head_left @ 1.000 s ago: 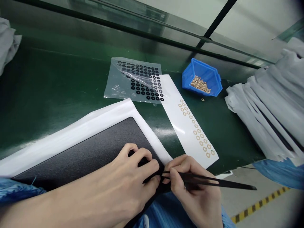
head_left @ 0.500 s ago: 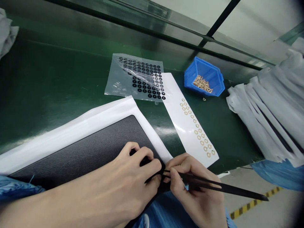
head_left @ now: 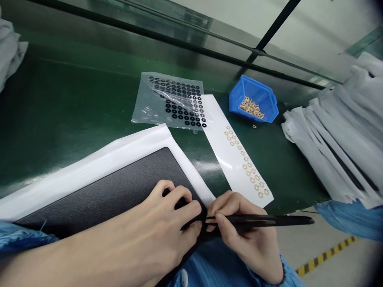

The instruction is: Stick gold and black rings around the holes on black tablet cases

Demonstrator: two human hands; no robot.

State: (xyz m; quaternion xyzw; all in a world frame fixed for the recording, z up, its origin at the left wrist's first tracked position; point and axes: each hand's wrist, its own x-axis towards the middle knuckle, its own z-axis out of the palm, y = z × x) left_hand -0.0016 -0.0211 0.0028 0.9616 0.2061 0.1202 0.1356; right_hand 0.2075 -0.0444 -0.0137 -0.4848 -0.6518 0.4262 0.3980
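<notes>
My left hand [head_left: 158,215] curls its fingers over the corner of a dark textured panel [head_left: 101,195], which has a white film border [head_left: 98,173]. My right hand [head_left: 242,231] pinches long black tweezers [head_left: 269,220], their tips at that same corner beside my left fingertips. What the tips touch is hidden by my fingers. Farther out lie a clear plastic sheet of black rings [head_left: 176,103] and a white strip of small gold rings [head_left: 239,157], both out of reach of my fingers.
A blue parts bin [head_left: 254,99] of gold rings stands at the back of the green bench [head_left: 60,119]. White-wrapped flat items [head_left: 338,139] are piled at the right. Beyond the bench's right edge is a floor with a yellow-black stripe [head_left: 326,255].
The tweezers have swung from slanting down-right to nearly level, and my right hand has shifted slightly. My left hand stays on the panel corner.
</notes>
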